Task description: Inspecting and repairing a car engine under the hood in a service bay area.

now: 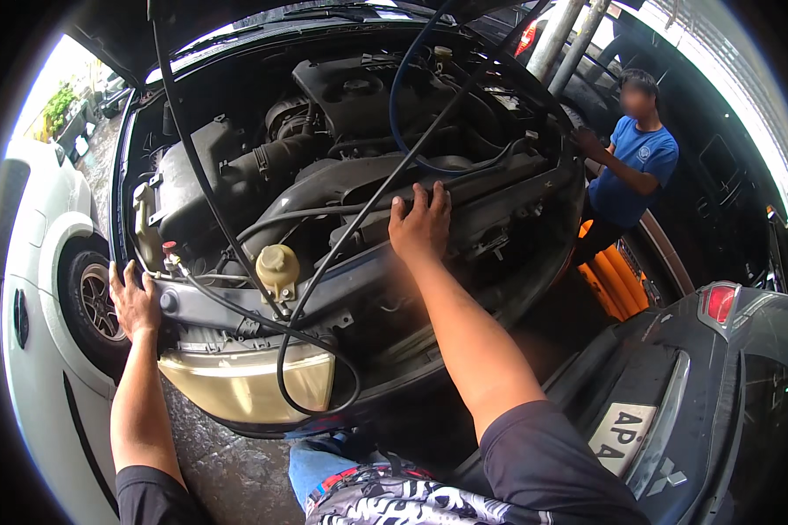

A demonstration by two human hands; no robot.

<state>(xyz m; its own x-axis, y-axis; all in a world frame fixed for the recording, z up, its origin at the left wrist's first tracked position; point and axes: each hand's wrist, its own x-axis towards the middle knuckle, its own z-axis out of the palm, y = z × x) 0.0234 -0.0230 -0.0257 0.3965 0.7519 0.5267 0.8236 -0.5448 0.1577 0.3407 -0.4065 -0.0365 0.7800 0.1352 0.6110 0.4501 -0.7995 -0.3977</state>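
Observation:
The engine bay of a dark car lies in front of me under a raised hood. My left hand rests with its fingers apart on the front corner of the bay, just above the yellowed headlight. Farther right, my right hand lies with spread fingers on the black front panel. Neither hand holds anything. Between them stands a yellowish fluid reservoir. Near my left hand, a hose fitting with a red cap joins a black hose that loops down over the headlight.
Behind are the engine cover and the air filter box. A blue hose arches over the engine. A white car stands at left, a dark car at lower right. A person in blue stands at the right.

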